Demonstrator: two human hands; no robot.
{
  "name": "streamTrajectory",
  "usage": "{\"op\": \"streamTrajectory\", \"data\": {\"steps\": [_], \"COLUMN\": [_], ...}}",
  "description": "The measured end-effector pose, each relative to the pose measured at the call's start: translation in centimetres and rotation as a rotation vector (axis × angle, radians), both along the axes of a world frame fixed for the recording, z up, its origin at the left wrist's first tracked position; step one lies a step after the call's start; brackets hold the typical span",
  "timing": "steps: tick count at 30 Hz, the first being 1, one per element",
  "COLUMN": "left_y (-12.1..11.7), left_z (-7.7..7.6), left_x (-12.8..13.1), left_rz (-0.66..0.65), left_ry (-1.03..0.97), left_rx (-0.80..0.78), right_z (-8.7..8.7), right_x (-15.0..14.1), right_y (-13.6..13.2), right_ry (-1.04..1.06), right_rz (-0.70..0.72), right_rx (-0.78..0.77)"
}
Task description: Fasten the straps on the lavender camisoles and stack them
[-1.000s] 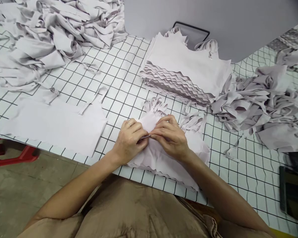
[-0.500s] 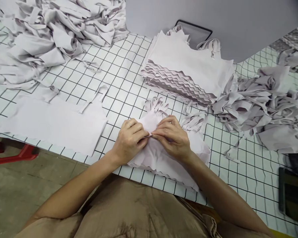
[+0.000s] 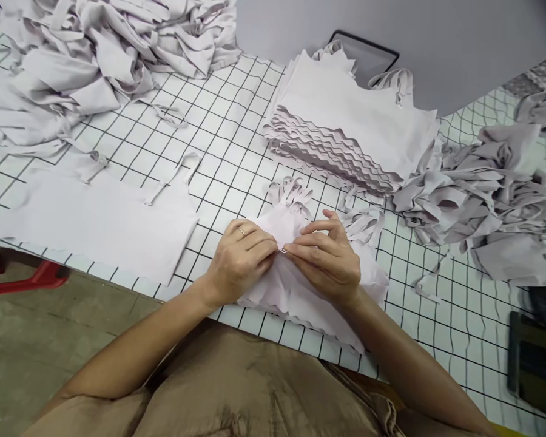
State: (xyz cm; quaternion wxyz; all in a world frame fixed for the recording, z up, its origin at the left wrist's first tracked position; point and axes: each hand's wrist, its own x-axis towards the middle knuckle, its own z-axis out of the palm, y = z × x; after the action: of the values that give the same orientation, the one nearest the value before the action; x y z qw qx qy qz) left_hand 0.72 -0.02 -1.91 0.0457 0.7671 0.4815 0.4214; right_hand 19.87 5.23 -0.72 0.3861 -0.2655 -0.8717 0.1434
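Observation:
My left hand [image 3: 242, 260], with a ring on one finger, is closed in a pinch above a pale lilac camisole [image 3: 273, 291] lying at the table's front edge. My right hand [image 3: 330, 258] pinches close beside it, its upper fingers slightly raised. Between the fingertips shows a small pale loop of a thin strap [image 3: 283, 250]; its ends are hidden by the fingers. Looped straps [image 3: 291, 193] stick out from the camisole's far side. To the left, another camisole [image 3: 100, 221] lies flat, with its straps towards the back.
Behind my hands stands a neat stack of camisoles [image 3: 346, 103] with wavy edges. Loose heaps of the same fabric lie at back left [image 3: 82, 60] and at right [image 3: 473, 188]. A dark phone-like object [image 3: 528, 361] rests at far right. A red stool [image 3: 31, 276] shows below the table.
My right hand has shifted slightly to the right, its upper fingers lifting and spreading. A small loop now shows between the fingertips. The camera view has shifted a little.

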Motion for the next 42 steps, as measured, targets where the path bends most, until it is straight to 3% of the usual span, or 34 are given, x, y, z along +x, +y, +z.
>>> {"op": "streamTrajectory", "data": {"steps": [24,42], "left_y": [0.01,-0.03], "left_z": [0.18,0.06], "left_x": [-0.13,-0.34], "left_rz": [-0.036,-0.100], "left_ry": [-0.077,-0.143], "left_rx": [0.055,0.025], "right_z": [-0.66,-0.85], "right_x": [-0.10,0.21], "right_y": [-0.24,0.02], "right_ry": [-0.050,-0.063], "right_rz": [-0.004,0.045], "right_rx": [0.177,0.121]}}
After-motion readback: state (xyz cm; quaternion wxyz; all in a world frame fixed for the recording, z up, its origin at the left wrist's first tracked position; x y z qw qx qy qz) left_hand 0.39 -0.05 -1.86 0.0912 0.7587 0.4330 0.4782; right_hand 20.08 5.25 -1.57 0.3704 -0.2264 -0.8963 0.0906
